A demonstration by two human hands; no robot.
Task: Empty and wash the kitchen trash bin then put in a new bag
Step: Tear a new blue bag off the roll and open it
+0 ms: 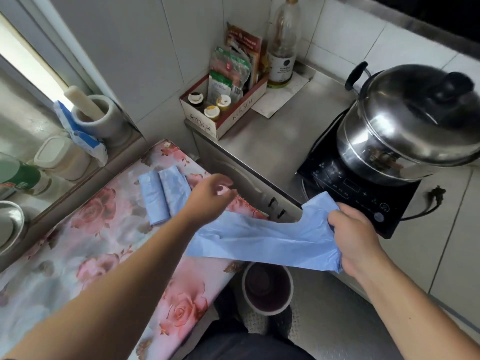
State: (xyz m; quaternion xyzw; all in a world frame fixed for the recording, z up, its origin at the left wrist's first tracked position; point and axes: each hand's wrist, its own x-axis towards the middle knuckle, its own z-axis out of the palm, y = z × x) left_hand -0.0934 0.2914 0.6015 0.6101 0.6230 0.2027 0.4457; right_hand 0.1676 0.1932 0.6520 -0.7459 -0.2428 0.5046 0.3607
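right hand point(355, 240) grips the bag point(259, 240); left hand point(207, 198) loosely curled, empty. find the mouth, spread it over the bin point(244, 287).

Our right hand point(355, 237) grips one end of a light blue bag point(262, 237), which stretches leftward in the air and passes under our left wrist. Our left hand point(210, 198) hovers with curled fingers over the rose-patterned tabletop point(91, 250), just beside the rolled blue bags point(162, 194) lying there, though we cannot tell whether it holds anything. Below the bag, a round trash bin point(267, 289) with a pale rim stands on the floor without a liner, while to the right a steel pot point(410, 120) sits on a black induction cooker point(345, 188).
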